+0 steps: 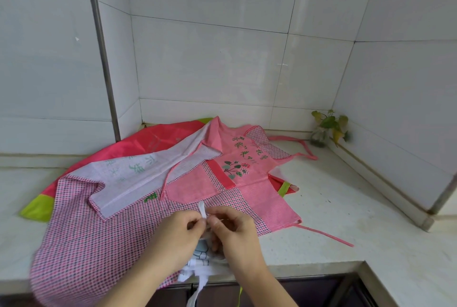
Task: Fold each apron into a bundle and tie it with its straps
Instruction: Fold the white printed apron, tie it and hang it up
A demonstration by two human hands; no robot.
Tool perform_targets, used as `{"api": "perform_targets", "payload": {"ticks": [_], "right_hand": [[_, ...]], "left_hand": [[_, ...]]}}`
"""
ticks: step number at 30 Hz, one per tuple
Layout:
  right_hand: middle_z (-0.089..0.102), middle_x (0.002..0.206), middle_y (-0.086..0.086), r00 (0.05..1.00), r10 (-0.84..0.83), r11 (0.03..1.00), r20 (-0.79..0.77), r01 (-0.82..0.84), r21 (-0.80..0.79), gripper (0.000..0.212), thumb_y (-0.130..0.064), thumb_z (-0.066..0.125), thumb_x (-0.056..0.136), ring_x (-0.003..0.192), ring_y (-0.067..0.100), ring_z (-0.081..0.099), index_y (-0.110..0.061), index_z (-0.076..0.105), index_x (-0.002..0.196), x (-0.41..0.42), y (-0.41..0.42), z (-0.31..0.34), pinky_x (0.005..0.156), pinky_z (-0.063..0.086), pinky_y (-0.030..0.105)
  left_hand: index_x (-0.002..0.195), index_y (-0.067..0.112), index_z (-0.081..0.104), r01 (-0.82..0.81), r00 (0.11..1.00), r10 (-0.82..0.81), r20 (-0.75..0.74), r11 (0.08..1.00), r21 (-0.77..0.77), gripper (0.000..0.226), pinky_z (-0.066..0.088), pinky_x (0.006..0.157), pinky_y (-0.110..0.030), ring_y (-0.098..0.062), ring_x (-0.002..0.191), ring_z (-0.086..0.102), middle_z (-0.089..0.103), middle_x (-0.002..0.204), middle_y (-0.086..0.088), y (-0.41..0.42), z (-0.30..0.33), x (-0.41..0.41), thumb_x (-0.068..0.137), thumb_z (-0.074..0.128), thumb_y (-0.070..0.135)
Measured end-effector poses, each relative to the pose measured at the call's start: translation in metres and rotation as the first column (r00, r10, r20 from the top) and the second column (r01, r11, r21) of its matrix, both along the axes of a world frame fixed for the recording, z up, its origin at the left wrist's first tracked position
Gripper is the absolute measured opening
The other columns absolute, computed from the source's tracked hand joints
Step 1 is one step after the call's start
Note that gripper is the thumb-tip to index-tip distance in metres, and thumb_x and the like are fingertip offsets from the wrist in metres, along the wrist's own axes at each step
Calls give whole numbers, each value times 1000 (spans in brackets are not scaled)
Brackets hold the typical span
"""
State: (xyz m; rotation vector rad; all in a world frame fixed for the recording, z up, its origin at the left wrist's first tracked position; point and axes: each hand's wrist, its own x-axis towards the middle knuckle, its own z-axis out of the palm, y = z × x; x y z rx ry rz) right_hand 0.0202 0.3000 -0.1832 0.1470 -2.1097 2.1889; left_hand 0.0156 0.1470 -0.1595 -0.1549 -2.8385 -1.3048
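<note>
A white apron bundle [200,261] with grey-blue print lies at the counter's front edge, mostly hidden under my hands. My left hand [176,235] and my right hand [235,231] pinch its white strap [202,209], which sticks up between my fingertips; another strap end [197,289] hangs over the edge. Under the bundle a pink checked apron [99,237] is spread flat. A second pink apron [247,165] with green lettering and a flower print lies behind it. A red apron [138,143] with lime-green trim lies beneath both at the back left.
The pale stone counter [346,210] sits in a corner of white-tiled walls. A small leafy plant in a glass jar [326,128] stands at the back right. A metal pipe [103,59] runs up the left wall. Pink straps [326,235] trail to the right.
</note>
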Motion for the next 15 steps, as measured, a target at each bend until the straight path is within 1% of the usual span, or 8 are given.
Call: {"api": "perform_targets", "payload": {"ticks": [1, 3, 5, 6, 9, 11, 13, 15], "right_hand": [[70, 76, 12, 1000, 12, 1000, -10, -12, 11, 20, -2, 65, 96, 57, 23, 59, -18, 77, 98, 1, 0, 0, 54, 53, 38], [68, 72, 13, 1000, 15, 999, -23, -14, 52, 18, 1, 65, 93, 56, 23, 59, -15, 73, 93, 3, 0, 1, 53, 52, 37], [67, 66, 12, 1000, 15, 998, -22, -14, 56, 19, 2, 64, 92, 55, 23, 56, -14, 72, 89, 4, -1, 1, 53, 50, 36], [67, 66, 12, 1000, 20, 999, -20, -19, 48, 19, 4, 62, 93, 55, 22, 56, -14, 71, 89, 4, -1, 1, 53, 50, 35], [69, 69, 9, 1000, 30, 999, -9, -29, 34, 18, 6, 59, 92, 55, 22, 57, -10, 67, 95, 4, 0, 2, 52, 50, 33], [69, 69, 7, 999, 35, 998, -3, -34, 47, 17, 5, 59, 92, 55, 22, 57, -9, 67, 97, 4, 0, 1, 52, 51, 33], [68, 69, 3, 999, 33, 996, -20, -32, 77, 17, 3, 60, 90, 57, 19, 59, -10, 69, 96, 4, 0, 1, 53, 51, 33], [67, 70, 2, 998, 29, 993, -51, -23, 112, 18, 2, 60, 89, 60, 18, 60, -12, 70, 94, 4, 2, 2, 54, 51, 34]], "left_hand": [[80, 21, 70, -1, 1000, 1, 4, 1000, 22, 25, 53, 64, -45, -18, 69, 68, 71, 73, 2, 0, -1, 0, 100, 60, 34], [78, 18, 70, -7, 1000, 6, 7, 998, 58, 26, 47, 58, -40, -21, 64, 65, 70, 73, -5, 1, -2, 0, 98, 61, 31], [73, 15, 69, -10, 1000, 9, 4, 996, 85, 28, 41, 56, -35, -15, 57, 56, 68, 71, -10, 1, -1, 0, 97, 62, 27], [72, 15, 69, -7, 1000, 6, 6, 996, 92, 27, 42, 56, -34, -13, 58, 55, 68, 71, -10, 1, 0, 0, 96, 63, 27], [71, 20, 74, -6, 1000, 4, 15, 996, 92, 26, 49, 60, -38, -14, 60, 60, 72, 70, -5, 0, 7, 3, 95, 65, 26], [71, 25, 78, -21, 1000, 19, 21, 994, 103, 24, 56, 68, -42, -17, 66, 69, 74, 69, 2, 0, 12, 5, 93, 68, 24], [70, 30, 80, -36, 999, 33, 24, 989, 143, 24, 59, 75, -40, -13, 71, 73, 77, 71, 7, 1, 16, 8, 91, 71, 21], [70, 34, 81, -60, 998, 57, 23, 980, 191, 25, 60, 74, -32, -6, 73, 74, 77, 72, 10, 3, 19, 11, 88, 74, 18]]}}
